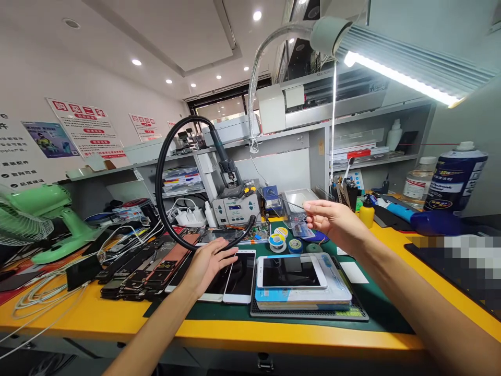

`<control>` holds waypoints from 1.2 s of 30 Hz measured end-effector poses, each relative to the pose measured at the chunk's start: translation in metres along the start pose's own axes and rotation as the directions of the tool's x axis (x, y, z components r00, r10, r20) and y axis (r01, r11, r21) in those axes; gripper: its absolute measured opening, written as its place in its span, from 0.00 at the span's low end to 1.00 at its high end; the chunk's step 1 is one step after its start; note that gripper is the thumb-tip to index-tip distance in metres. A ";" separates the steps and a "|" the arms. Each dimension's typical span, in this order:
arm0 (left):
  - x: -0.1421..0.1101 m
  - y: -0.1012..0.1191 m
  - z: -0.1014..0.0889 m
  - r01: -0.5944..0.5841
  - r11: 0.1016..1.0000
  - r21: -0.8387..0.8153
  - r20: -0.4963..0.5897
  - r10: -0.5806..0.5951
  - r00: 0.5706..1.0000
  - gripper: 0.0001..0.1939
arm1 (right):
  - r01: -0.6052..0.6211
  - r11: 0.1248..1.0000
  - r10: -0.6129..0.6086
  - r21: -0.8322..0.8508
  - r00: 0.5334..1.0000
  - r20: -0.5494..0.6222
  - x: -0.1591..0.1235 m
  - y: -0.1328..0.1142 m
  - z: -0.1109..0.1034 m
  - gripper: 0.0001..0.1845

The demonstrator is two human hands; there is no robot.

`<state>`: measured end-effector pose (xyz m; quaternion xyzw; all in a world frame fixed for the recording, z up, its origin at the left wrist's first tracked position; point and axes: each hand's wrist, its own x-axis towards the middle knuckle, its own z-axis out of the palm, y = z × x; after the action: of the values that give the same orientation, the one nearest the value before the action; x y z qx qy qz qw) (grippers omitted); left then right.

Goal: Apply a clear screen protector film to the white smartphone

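My left hand (206,265) hovers with fingers spread over the phones at the left of the green mat (385,308), holding nothing. Below its fingertips lies a white-framed phone (240,277), screen up and dark. Another dark-screened device (214,289) is partly covered by that hand. My right hand (326,222) is raised above the mat, its thumb and fingers pinched on a thin dark tool (290,202) that points left; its exact kind is unclear. A second white phone (290,271) rests on a blue-and-white box (336,290), which sits on a black perforated pad (309,315).
A hot-air station (236,209) with a black hose (160,183) stands behind. Phone parts (152,266) are piled left, near a green fan (43,214). Solder spools (277,241) lie mid-mat. A yellow bottle (366,215) and spray can (456,177) stand right, under a lamp (407,68).
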<state>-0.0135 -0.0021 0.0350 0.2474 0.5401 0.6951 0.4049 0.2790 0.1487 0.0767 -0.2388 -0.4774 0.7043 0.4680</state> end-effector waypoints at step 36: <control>0.020 0.030 0.056 -0.301 0.893 0.336 0.435 0.137 0.890 0.17 | 0.004 0.823 0.170 -0.567 0.952 0.254 -0.010 -0.030 -0.027 0.14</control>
<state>0.0098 0.0425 0.0784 0.5210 0.5422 0.5485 0.3656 0.3178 0.1554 0.0912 -0.2794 -0.7161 0.5801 0.2695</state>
